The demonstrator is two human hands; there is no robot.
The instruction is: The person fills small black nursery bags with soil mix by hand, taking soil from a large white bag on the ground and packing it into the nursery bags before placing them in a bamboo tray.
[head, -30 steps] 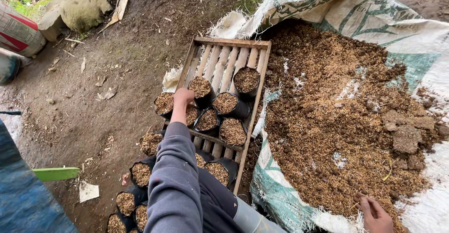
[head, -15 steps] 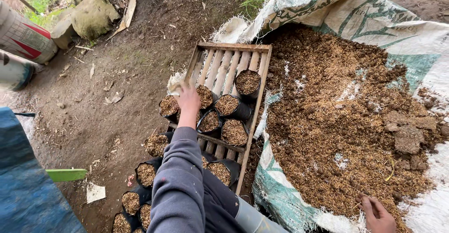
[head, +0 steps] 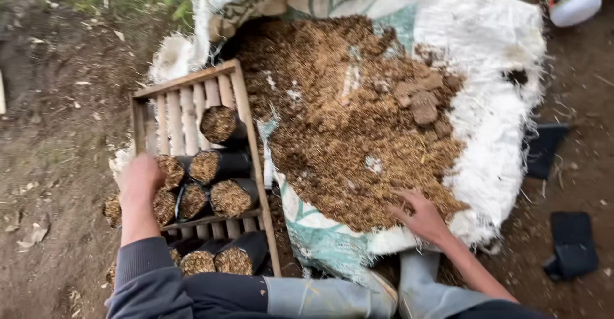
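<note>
Left hand [head: 139, 181] rests closed over a filled black bag [head: 171, 172] in the wooden crate [head: 246, 117]; right hand [head: 419, 215], fingers spread, touches the husk pile [head: 345, 120]. Advise seating bags upright, tightly packed.

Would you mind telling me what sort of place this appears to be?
Probably an outdoor plant nursery work spot on bare ground: black grow bags packed with brown husk mix stand in a wooden slat tray, beside a heap of the same mix on a spread woven sack.
</note>
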